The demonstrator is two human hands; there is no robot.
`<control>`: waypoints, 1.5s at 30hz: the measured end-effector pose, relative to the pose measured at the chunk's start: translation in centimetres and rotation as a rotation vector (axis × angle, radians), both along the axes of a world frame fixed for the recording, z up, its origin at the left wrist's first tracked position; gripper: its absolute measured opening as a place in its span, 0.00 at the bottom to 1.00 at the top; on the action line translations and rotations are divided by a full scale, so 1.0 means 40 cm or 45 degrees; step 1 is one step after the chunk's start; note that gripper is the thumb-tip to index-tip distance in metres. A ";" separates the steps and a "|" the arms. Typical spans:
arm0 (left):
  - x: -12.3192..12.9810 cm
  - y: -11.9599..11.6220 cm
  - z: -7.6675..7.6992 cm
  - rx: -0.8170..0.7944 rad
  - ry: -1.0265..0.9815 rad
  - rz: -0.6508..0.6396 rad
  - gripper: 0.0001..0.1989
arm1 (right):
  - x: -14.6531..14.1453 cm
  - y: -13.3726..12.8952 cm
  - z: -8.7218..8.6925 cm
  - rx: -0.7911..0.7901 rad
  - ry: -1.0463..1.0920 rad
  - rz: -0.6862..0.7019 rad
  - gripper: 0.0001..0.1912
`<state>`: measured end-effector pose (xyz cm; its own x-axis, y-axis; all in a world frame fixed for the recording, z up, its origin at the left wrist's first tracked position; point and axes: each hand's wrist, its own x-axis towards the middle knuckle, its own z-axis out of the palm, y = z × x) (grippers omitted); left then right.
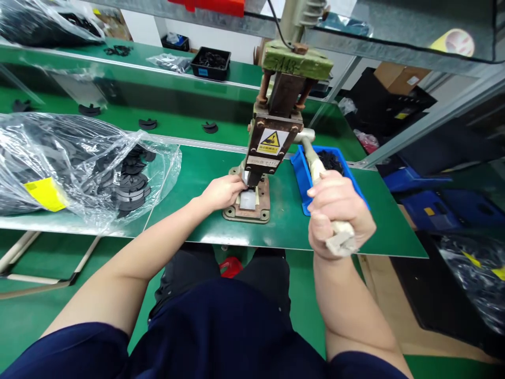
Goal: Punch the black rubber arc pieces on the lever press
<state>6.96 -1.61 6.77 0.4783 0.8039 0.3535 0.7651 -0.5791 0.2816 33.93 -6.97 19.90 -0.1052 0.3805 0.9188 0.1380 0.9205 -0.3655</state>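
In the middle of the green bench stands a hand press (272,131), its ram low over a pale block (248,199) on the base plate. My right hand (340,213) is wrapped round the press lever (313,160), whose end is bound in whitish wrapping. My left hand (224,192) reaches to the left side of the base, fingertips pinched together close under the ram. What those fingertips hold, if anything, is hidden by the hand and the ram. A small dark piece (249,188) shows beneath the ram, partly covered.
A clear plastic bag (79,163) of black curved parts lies at the left. Right of the press is a blue bin (302,181) with black pieces. Behind runs a green conveyor belt (177,123) carrying several curved parts; a black bin (211,63) stands farther back. A metal shelf hangs overhead.
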 end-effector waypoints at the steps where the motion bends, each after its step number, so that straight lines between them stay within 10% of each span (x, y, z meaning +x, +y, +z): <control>1: 0.001 -0.001 -0.001 -0.004 -0.016 0.003 0.17 | 0.006 -0.006 -0.022 0.009 -0.040 -0.020 0.10; 9: -0.045 -0.044 0.019 -0.034 -0.125 0.088 0.16 | 0.024 0.000 -0.121 0.059 -0.015 -0.116 0.12; 17: -0.494 -0.111 0.079 -0.339 0.450 0.993 0.20 | 0.000 0.032 -0.141 0.182 0.164 -0.138 0.21; 22: -0.686 -0.167 0.123 -0.725 0.777 1.010 0.32 | 0.000 0.049 -0.155 0.241 0.199 -0.164 0.25; 45: -0.671 -0.174 0.091 -0.713 0.568 0.847 0.20 | 0.009 0.035 -0.146 0.132 0.132 -0.156 0.16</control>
<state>-19.90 -8.57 10.43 -0.1363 0.9545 -0.2652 0.9903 0.1385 -0.0104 34.28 -5.56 14.06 0.0333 0.2874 0.9572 0.2177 0.9327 -0.2876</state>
